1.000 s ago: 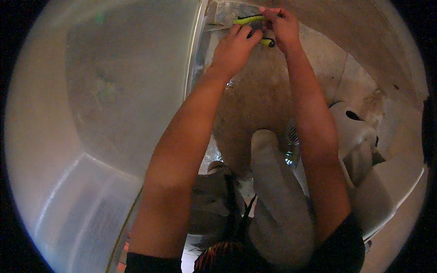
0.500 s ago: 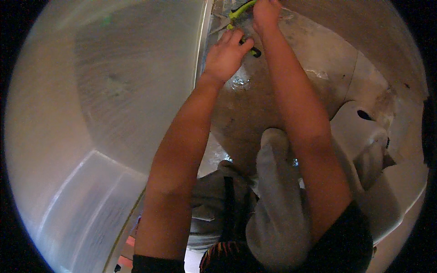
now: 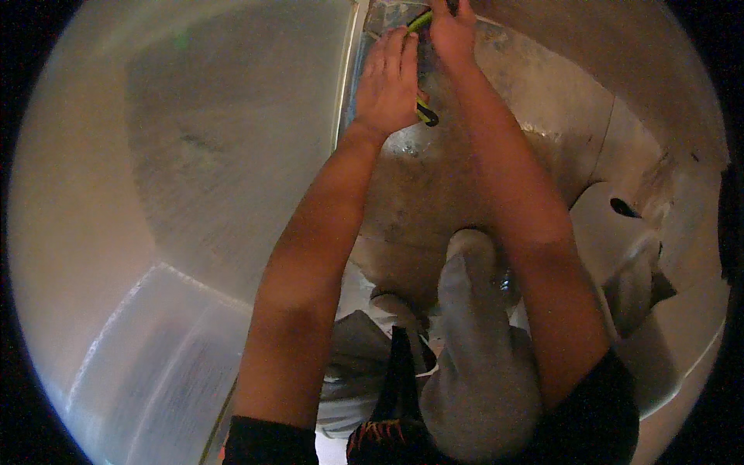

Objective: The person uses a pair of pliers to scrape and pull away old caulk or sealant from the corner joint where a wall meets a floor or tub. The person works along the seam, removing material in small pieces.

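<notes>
Parts of one slim yellow-green and black object show in two places near the top edge, over the brown floor and just to the right of a pale metal edge strip. The upper part lies between the hands, its long axis slanting up and to the right, where it runs up to the right hand. The lower part comes out beside the thumb side of the left hand and slants down and to the right, its rounded black end pointing partly back toward the person (whether the two parts join beneath the left hand is hidden). The left hand lies over the object with its fingers stretched away from the body and side by side; whether it grips anything underneath, I cannot tell. The right hand is cut by the top edge, with something dark between its fingers, and I cannot tell how firmly they close. Counted up: two hands, two bare forearms, two black sleeves, two legs in grey trousers, two visible parts of the object and one black rounded end. One large translucent panel fills the left side; one pale moulded piece with one dark oval hole stands at the right.
</notes>
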